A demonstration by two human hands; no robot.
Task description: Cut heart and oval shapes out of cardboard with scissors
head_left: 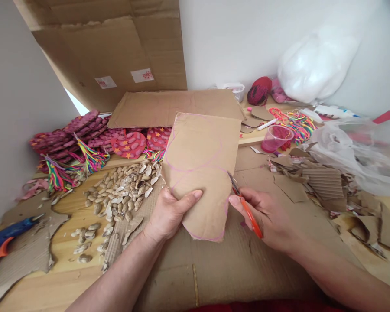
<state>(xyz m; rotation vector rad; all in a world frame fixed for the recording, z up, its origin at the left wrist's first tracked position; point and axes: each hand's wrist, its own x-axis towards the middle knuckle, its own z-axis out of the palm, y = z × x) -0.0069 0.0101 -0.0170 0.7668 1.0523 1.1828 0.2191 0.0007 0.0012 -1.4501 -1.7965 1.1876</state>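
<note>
My left hand (pixel 170 212) grips a piece of cardboard (pixel 201 151) by its lower left side, thumb on top. Pink curved outlines are drawn on the cardboard, and its lower edge is rounded. In my right hand (pixel 263 214) is a pair of scissors (pixel 251 216) with orange handles. The scissor blades meet the right edge of the cardboard near one of the pink lines. The cardboard is held above a larger cardboard sheet (pixel 234 268) on the table.
Peanuts and shells (pixel 117 190) lie left of centre, near a blue glue gun (pixel 16 229). Decorated pink pieces (pixel 81 134) with tassels are stacked behind. Cardboard scraps (pixel 325 186), a plastic bag (pixel 357 147) and a pink cup (pixel 276 138) sit on the right.
</note>
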